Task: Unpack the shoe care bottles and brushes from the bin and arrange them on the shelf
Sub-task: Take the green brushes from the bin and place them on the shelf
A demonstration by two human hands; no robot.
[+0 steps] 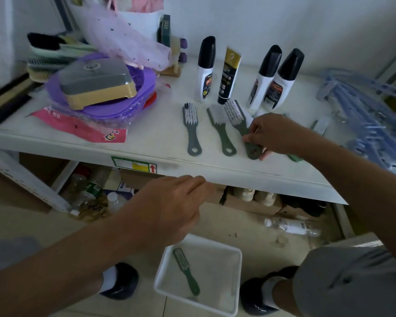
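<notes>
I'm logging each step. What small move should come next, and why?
Probably the right hand lets go of the held brush it pinches by the handle: it seems to lie on the shelf in line. A last brush waits in the bin.

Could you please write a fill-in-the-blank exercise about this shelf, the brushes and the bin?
1. The right hand grips the handle of a ____ on the shelf.
2. The bin on the floor contains only ____ brush.
3. The white bottle beside the gold tube has a ____ cap.
4. The left hand holds ____.

Missing words: brush; one; black; nothing.
</notes>
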